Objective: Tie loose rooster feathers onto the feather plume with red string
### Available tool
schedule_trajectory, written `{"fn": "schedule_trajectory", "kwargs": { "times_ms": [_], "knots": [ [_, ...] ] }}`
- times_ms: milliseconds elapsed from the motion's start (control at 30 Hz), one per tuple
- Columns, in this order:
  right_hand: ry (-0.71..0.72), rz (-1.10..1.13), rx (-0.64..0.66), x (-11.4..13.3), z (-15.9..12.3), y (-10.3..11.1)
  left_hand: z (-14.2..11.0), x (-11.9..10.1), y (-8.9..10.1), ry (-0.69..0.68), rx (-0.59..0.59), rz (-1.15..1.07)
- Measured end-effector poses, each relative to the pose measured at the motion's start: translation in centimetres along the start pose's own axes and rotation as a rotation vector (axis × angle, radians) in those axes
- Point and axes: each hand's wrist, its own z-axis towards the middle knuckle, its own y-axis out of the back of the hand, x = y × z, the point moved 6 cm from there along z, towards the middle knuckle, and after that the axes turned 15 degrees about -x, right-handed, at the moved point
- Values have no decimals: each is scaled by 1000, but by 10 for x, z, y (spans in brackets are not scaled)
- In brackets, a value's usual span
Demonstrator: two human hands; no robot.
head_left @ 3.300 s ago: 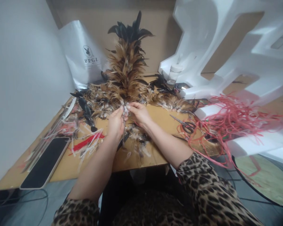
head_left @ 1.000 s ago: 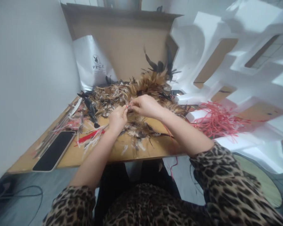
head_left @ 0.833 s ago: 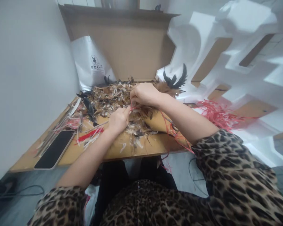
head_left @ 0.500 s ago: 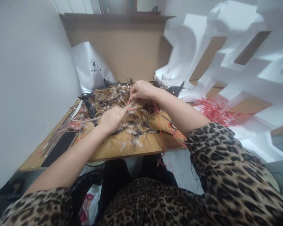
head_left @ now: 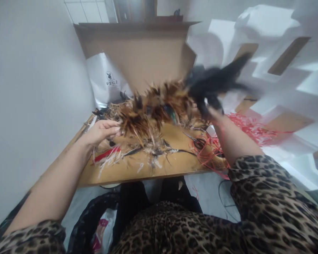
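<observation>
A bound bundle of brown feathers with black tips (head_left: 164, 106) hangs in the air above the wooden table (head_left: 153, 165), lying sideways and smeared by motion. My left hand (head_left: 102, 130) pinches its left end, fingers closed on the brown feathers. My right hand (head_left: 213, 113) is at the black-tipped end; the blurred black feathers cover its fingers. Loose feathers (head_left: 151, 150) lie scattered on the table under the bundle.
A heap of red strips (head_left: 243, 128) lies at the right, with scissors (head_left: 197, 141) beside it. White foam blocks (head_left: 267, 70) stand at the right, a white bag (head_left: 107, 81) and cardboard (head_left: 148, 56) at the back. A plastic bag (head_left: 100, 229) sits by my lap.
Earlier both hands worked red string at the feather bundle's base on the table. Now the bundle is lifted and swung sideways, and the hands have moved apart to its two ends.
</observation>
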Motion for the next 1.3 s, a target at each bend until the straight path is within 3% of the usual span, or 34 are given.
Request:
{"fn": "schedule_trajectory", "kwargs": {
  "times_ms": [67,167,233,333,433,600,700,767,833,933,1067,1300],
  "knots": [
    [-74,-67,243,-20,-10,-8,4,-1,-1,13,-52,-128],
    [-48,-231,616,-37,-25,-19,9,-4,-9,36,-100,-218],
    [56,-340,705,-35,-32,-24,12,-3,-18,44,-125,-255],
    [216,-325,601,-12,-46,-43,16,4,-36,66,-128,-299],
    [234,-47,546,17,-75,-86,15,14,-60,81,-107,-334],
    [90,273,526,20,-117,-165,5,21,-88,97,-109,-379],
    [-221,433,539,-1,-136,-193,0,26,-90,90,-158,-392],
    [-395,539,493,-13,-145,-202,-2,31,-88,86,-200,-392],
    [-438,596,393,-19,-150,-202,-3,37,-87,81,-254,-387],
    [-353,635,267,-19,-153,-200,-6,47,-86,74,-404,-377],
    [-297,656,221,-26,-160,-200,-10,64,-86,86,-592,-372],
    [-287,631,242,-35,-163,-204,-6,89,-80,20,-680,-232]
  ]
}}
